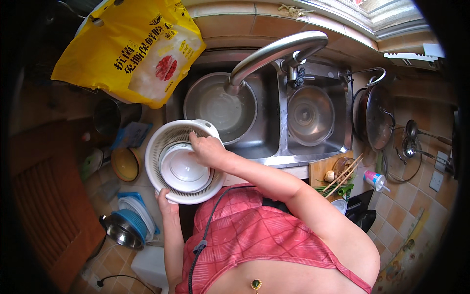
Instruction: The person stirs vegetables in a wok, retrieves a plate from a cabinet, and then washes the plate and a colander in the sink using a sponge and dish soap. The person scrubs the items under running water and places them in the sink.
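Note:
A white plastic colander basket is held over the front left edge of the sink, with a stack of white bowls inside it. My left hand grips the basket's near rim. My right hand reaches in from the right, its fingers at the upper right edge of the top bowl; whether it grips the bowl I cannot tell. Beyond the basket, a large metal basin with cloudy water stands in the left sink bowl, under the curved steel faucet.
A second metal basin sits in the right sink bowl. A yellow plastic bag hangs at the upper left. On the right are a wooden board with chopsticks, a cup and a lidded pan. A yellow bowl stands left.

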### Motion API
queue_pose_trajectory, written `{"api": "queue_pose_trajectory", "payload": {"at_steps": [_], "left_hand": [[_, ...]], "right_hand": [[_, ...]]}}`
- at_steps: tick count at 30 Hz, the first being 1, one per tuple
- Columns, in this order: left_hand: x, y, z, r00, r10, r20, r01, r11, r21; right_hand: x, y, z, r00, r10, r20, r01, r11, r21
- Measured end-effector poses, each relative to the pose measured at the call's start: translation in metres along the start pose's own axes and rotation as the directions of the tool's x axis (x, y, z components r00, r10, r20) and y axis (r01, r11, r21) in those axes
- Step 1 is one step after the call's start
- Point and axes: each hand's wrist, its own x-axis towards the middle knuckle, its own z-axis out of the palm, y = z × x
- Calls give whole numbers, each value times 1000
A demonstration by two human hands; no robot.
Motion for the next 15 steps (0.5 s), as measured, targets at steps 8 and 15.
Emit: {"api": "queue_pose_trajectory", "payload": {"at_steps": [8,15], "left_hand": [[6,-16,-28,1000,-26,13,27,999,-42],[9,-15,-28,999,-43,23,44,997,-58]], "right_hand": [[-14,5,-72,836,-28,-548,106,988,110],[-46,247,59,558,757,-340,-587,650,483]]}}
